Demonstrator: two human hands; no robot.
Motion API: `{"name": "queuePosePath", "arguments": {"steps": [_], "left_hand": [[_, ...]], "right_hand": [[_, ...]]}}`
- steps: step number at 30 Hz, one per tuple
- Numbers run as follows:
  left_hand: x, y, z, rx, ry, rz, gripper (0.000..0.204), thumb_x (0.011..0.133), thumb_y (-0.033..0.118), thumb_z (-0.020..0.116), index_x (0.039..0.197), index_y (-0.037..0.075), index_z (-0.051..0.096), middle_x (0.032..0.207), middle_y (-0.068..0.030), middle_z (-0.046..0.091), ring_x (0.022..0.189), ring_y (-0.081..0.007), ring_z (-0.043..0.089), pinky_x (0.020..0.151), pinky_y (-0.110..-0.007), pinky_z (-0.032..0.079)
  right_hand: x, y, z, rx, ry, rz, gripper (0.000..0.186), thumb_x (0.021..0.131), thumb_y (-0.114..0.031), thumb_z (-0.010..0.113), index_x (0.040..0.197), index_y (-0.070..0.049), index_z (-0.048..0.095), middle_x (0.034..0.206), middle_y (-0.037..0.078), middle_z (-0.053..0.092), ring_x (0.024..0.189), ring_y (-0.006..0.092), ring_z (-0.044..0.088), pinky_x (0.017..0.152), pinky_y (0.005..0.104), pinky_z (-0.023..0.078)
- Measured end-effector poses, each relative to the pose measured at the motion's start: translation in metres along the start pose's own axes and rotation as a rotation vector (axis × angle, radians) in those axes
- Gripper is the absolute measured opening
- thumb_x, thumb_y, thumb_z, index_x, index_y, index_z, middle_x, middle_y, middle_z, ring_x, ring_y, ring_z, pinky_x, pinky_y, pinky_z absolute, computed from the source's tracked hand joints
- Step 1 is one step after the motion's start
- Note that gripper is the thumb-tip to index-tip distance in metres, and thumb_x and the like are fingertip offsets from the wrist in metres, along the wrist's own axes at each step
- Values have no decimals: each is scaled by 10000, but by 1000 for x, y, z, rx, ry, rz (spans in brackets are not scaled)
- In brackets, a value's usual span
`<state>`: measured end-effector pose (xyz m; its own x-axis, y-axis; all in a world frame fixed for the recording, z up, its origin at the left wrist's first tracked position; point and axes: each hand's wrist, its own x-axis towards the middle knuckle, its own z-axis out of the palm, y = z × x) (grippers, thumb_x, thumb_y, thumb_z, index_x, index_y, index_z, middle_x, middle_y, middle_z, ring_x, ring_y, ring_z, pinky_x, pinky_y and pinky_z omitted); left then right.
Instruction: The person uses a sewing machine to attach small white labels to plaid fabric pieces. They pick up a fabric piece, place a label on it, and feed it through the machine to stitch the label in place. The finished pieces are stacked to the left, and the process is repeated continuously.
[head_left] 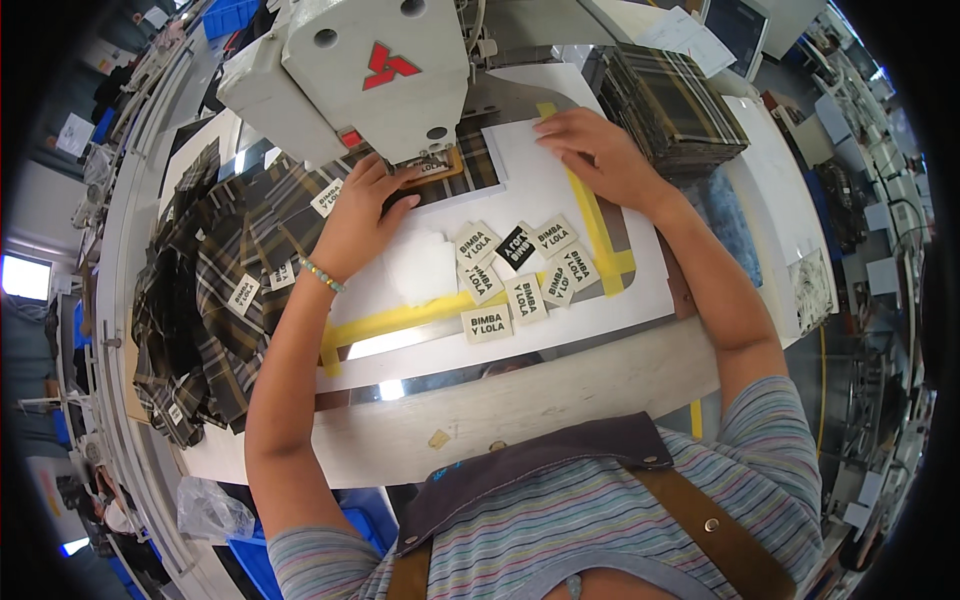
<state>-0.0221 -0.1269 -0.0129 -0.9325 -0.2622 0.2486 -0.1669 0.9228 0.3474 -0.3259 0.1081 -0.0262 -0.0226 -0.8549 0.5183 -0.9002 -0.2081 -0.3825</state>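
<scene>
Left hand (362, 215), right hand (607, 162): loosely spread
Left on plaid fabric (482, 166) at labels' (525, 300) ten o'clock, right at one

Left arm (285, 380) and right arm (735, 300) were both reaching out front, elbows a bit bent. Left hand (357, 228) was back-up, thumb poking out to the right. Right hand (612, 165) had its fingers loosely curved leftward. Couldn't really tell if the left fingertips were pressing down, tbh.
</scene>
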Motion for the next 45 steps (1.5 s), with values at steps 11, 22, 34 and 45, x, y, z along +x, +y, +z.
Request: {"name": "queuePosePath", "arguments": {"steps": [11,22,34,45], "left_hand": [[-25,-22,-11,21,122,-11,445,909,127,815,1328,23,704,1368,-136,658,1302,-357,587,1140,-439,473],[-20,-14,7,-26,156,-119,555,831,257,915,1298,30,717,1258,-131,627,1249,-351,538,1107,-431,444],[1,-17,28,-140,322,-147,225,857,157,865,929,-16,741,988,-106,683,1053,-325,619,938,-408,503],[-15,4,19,-391,310,-177,125,887,25,821,924,-38,720,1035,-135,733,1058,-279,723,943,-356,535]], "right_hand": [[40,-44,29,-198,-348,-102,347,1042,-181,637,1332,-24,741,1412,109,718,1376,285,597,1165,433,464],[32,-59,10,-227,-341,37,301,1024,-202,657,1249,-46,781,1181,126,784,1167,329,701,1015,457,546],[23,-46,29,-403,-195,-142,222,958,-273,739,936,-57,784,998,58,730,1015,274,684,868,428,577],[26,-57,43,-486,21,-238,126,896,-185,752,872,-63,735,935,39,692,975,243,673,794,388,583]]}}
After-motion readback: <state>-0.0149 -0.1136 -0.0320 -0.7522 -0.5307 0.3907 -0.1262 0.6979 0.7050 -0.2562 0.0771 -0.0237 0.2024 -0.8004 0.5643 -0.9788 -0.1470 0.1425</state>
